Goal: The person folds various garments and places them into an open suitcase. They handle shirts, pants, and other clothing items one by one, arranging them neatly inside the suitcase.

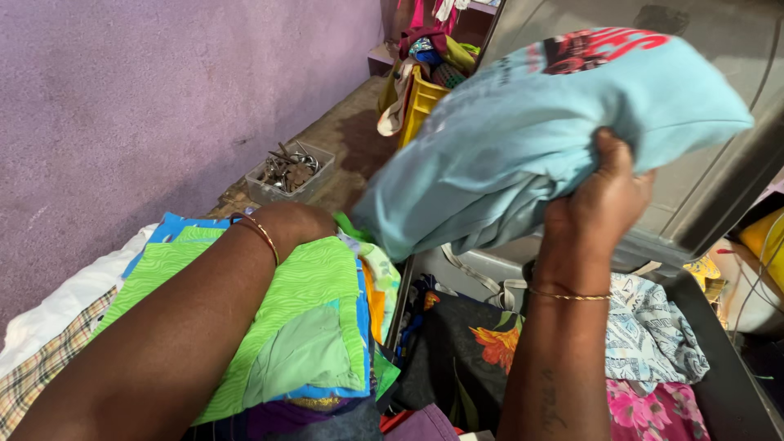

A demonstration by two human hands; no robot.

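Lifting a folded light blue garment (539,131) clear of the open suitcase (719,384), the right hand (600,204) has its grip clamped on the bundle's lower edge, fingers dug into the cloth. The left hand (298,222) reaches under the near end of the same bundle; its fingers are hidden, so I cannot tell whether that grip is closed or apart. Below the left forearm lies a stack of folded clothes topped by a bright green patterned cloth (278,318). Inside the suitcase sit a dark floral piece (465,351) and a pale printed one (653,327). The step in hand looks like carrying the blue garment between stack and case; setting it down flat would call for both hands supporting it so the fold holds.
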